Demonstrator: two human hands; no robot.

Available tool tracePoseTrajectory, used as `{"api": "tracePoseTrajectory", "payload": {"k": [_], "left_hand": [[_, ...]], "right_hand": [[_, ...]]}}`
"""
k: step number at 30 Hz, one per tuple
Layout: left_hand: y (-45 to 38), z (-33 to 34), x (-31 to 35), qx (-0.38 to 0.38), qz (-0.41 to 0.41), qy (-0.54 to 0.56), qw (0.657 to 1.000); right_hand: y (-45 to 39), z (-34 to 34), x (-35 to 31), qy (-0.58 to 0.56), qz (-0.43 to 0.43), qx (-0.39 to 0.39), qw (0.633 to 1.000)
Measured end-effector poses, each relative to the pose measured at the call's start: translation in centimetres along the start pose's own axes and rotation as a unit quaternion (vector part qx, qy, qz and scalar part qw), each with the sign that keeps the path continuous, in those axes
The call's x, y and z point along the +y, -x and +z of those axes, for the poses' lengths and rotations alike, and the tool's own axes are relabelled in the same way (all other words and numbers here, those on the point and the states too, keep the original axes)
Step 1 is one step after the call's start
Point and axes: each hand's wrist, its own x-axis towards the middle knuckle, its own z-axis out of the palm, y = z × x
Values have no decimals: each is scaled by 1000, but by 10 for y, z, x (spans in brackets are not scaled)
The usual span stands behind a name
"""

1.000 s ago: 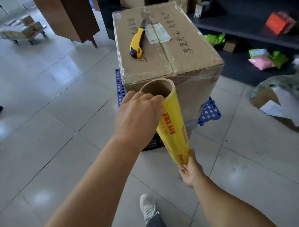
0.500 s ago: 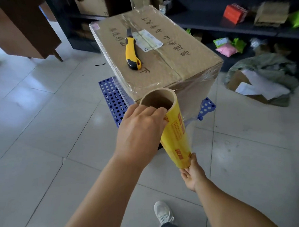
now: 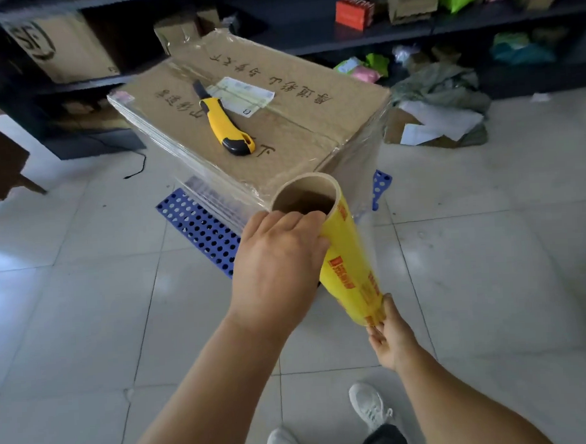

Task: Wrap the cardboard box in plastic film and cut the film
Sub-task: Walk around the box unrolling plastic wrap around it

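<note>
A large cardboard box with handwritten characters stands on a blue perforated crate; clear film clings round its sides. A yellow and black utility knife lies on the box top beside a white label. The yellow film roll with its brown cardboard core is held upright in front of the box's near corner. My left hand grips its top end, fingers hooked into the core. My right hand holds the bottom end. A stretched sheet of film runs from the roll to the box.
Dark shelving with cartons and coloured packets runs along the back. A pile of paper and cardboard scraps lies on the tiled floor at right. A brown wooden piece stands at left. My white shoes are below.
I have walked round the box to the left, so its corner now faces me. The roll stays in both hands, and more film lies along the box's near sides.
</note>
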Motion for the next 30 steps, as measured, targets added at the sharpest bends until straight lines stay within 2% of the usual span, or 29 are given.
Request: {"api": "tracePoseTrajectory", "payload": {"k": [7, 16, 23, 30], "left_hand": [[2, -11, -12, 6, 53, -3, 999], [8, -20, -14, -1, 43, -9, 999], [11, -29, -23, -21, 85, -12, 996], [19, -44, -61, -43, 176, -2, 984]], "right_hand": [[11, 13, 28, -16, 28, -33, 999], [18, 25, 48, -46, 38, -60, 996], [23, 24, 63, -60, 13, 7, 998], [43, 66, 105, -146, -5, 39, 989]]}}
